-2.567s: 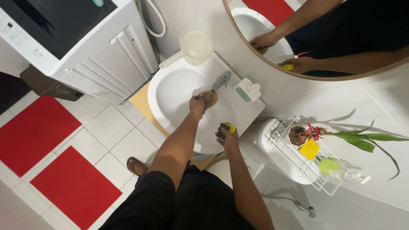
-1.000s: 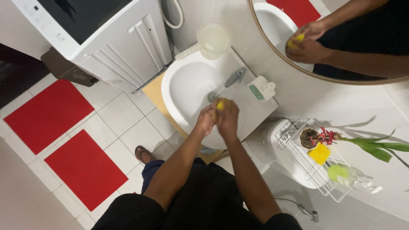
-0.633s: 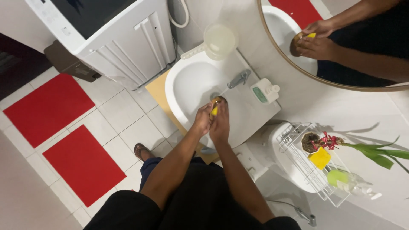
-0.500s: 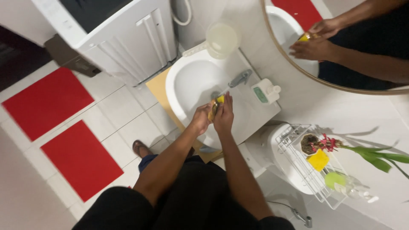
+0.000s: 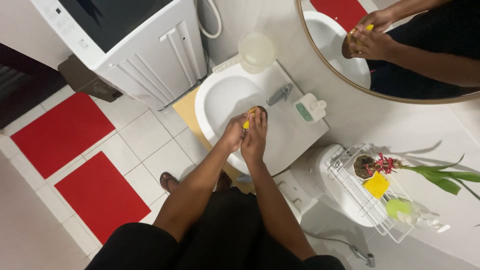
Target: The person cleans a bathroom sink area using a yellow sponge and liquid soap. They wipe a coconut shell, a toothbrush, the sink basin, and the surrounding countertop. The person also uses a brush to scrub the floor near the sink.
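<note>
Scrubbing looks to be the step in hand: over the white basin (image 5: 220, 100), just below the tap (image 5: 280, 93), the left hand (image 5: 233, 133) curls closed around a small brown dish (image 5: 261, 111), while the right hand (image 5: 255, 139) presses a yellow sponge (image 5: 247, 121) against it, fingers (image 5: 260, 119) nearly straight. Next, turning the dish would call for a firm left grip.

A white soap dispenser (image 5: 310, 108) with a green label stands right of centre, beside the tap (image 5: 280, 93); a dark washing-machine panel (image 5: 112, 17) fills the upper left.
</note>
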